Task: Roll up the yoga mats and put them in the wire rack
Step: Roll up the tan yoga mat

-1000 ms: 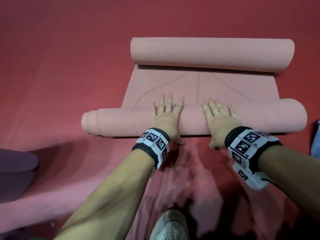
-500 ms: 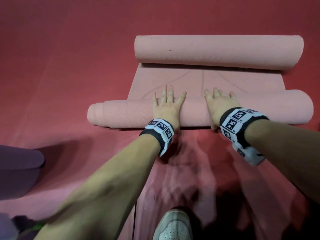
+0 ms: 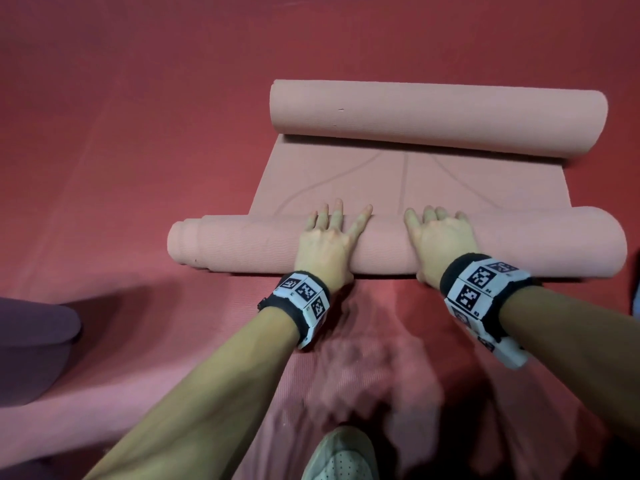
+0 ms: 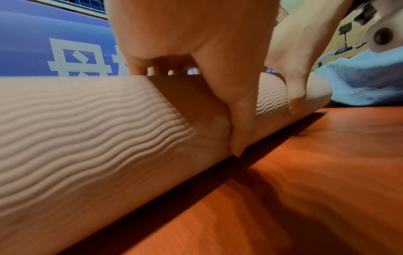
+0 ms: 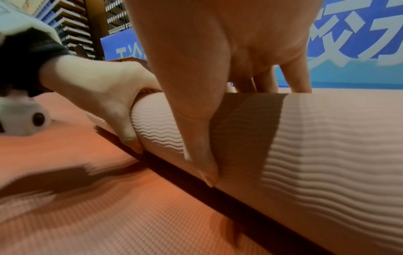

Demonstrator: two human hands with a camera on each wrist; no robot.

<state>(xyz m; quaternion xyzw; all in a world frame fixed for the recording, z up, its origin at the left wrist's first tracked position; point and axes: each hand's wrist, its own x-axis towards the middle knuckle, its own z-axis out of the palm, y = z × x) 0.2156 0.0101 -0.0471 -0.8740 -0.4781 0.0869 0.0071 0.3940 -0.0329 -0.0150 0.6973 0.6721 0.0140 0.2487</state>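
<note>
Left hand point(image 3: 325, 244) and right hand point(image 3: 438, 242) lie flat, fingers extended, atop the near roll point(image 3: 242, 245) of the pink mat point(image 3: 450, 181); beyond it, a second roll point(image 3: 440, 116), possibly the mat's far end. Even palm pressure should keep the edges aligned.

light is falling from above, throwing my shadow on the red floor point(image 3: 138, 168) toward 6 o'clock, where blur is smearing it. wide lenses are bending the edges; wrist views are softening up close, with dark shade under the mat roll point(image 4: 87, 138).
</note>
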